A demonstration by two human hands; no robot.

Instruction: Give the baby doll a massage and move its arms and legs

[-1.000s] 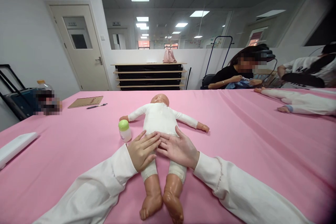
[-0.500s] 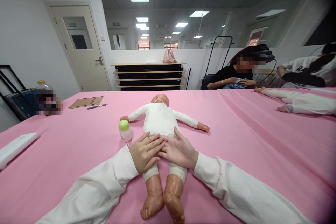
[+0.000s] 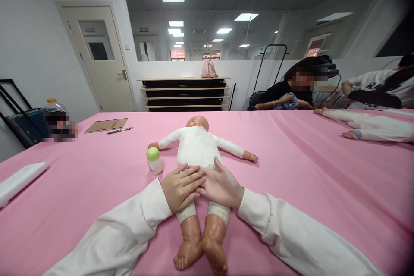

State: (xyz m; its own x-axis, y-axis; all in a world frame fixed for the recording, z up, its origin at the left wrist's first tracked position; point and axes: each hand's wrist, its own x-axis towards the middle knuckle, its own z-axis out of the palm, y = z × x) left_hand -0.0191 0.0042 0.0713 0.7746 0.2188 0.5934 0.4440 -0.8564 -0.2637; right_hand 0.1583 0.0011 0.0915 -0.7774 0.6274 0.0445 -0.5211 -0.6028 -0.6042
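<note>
A baby doll (image 3: 198, 146) with a white cloth body lies on its back on the pink-covered table, its feet toward me. Over its hips, my left hand (image 3: 181, 187) lies palm down, its fingers stretched across the fingers of my right hand. My right hand (image 3: 222, 185) is turned palm up with the thumb raised and the fingers out straight, partly hidden under the left. Neither hand grips anything. Beside the doll's arm on the left stands a small bottle (image 3: 155, 164) with a green cap.
A brown notebook (image 3: 106, 125) and a pen (image 3: 120, 130) lie at the far left. Nearer is a white flat object (image 3: 21, 183). Another doll (image 3: 371, 125) lies at the right edge, and a person (image 3: 291, 86) sits behind the table holding blue cloth.
My left hand has slid slightly right, its fingers overlapping the right hand's fingers more. My right hand stays put. The seated person has shifted the blue cloth.
</note>
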